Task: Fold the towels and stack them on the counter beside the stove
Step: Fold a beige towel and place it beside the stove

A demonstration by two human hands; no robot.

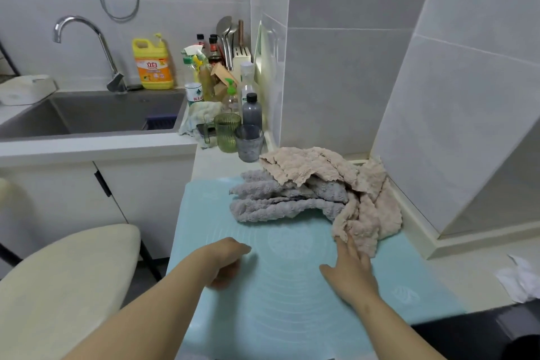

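The beige towel [369,215] lies crumpled at the far right corner of the blue silicone mat [277,318], which covers the worktop [458,269]. It is draped over the grey towel [271,203], also unfolded. The right hand [350,267] lies flat on the mat, fingers straight, fingertips touching the beige towel's near edge. The left hand [230,257] rests near the mat's left edge, fingers curled downward, holding nothing. A green tumbler [227,133] and a grey tumbler [249,144] stand beyond the mat's far edge.
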